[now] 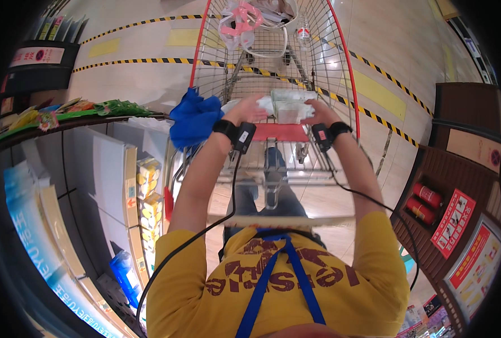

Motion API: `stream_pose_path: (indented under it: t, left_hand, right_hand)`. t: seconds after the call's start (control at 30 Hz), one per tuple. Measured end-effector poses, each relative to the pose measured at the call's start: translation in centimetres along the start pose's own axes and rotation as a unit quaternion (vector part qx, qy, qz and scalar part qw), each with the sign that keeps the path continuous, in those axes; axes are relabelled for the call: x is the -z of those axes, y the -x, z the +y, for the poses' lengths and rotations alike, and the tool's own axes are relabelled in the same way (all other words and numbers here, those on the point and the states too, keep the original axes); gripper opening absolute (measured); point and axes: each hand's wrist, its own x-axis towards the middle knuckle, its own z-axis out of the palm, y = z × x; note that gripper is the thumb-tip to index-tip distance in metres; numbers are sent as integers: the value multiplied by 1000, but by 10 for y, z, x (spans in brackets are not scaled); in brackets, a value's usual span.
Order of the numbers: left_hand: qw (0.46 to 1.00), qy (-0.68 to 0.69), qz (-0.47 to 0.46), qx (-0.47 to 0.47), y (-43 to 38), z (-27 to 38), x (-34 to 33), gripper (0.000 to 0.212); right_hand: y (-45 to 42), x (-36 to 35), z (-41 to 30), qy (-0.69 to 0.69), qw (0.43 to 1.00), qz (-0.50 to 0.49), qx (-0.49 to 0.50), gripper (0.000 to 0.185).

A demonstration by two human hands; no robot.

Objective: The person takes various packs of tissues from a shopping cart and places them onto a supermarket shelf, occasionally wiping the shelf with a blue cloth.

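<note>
A wire shopping cart with red rims stands before me. Both my arms reach into its near end. My right hand has its fingers at the right side of a pale green and white package. To the package's left, my left hand is spread beside white plastic wrapping; whether it touches this is unclear. A blue cloth or bag hangs at the cart's left rim. Farther in lie a plastic bag with pink handles, a white bag and a clear bottle.
Store shelves with yellow-and-white packs run close along the left. At the right, a brown cabinet holds red fire extinguishers. Black-and-yellow tape crosses the floor. Black cables run from both wrist devices along my arms.
</note>
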Motion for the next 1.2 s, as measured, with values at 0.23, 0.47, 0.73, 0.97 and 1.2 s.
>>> stream_pose_path:
  t: [0.23, 0.47, 0.73, 0.97, 1.2]
  left_hand:
    - [916, -247, -2, -317, -128, -55, 84, 55]
    - [973, 177, 129, -77, -162, -55, 62, 61]
    - [938, 302, 119, -118, -142, -41, 56, 60]
    - [922, 341, -87, -160, -8, -6, 1, 60]
    - [918, 185, -186, -297, 179, -3, -18, 56]
  right_hand:
    - [-43, -38, 41, -588, 704, 101, -386, 50]
    - [-64, -103, 188, -139, 967, 46, -210, 48]
    - [-68, -72, 81, -304, 804, 194, -473, 76]
    - [-75, -43, -46, -195, 853, 446, -189, 105]
    - [21, 41, -222, 2, 862, 464, 205, 86]
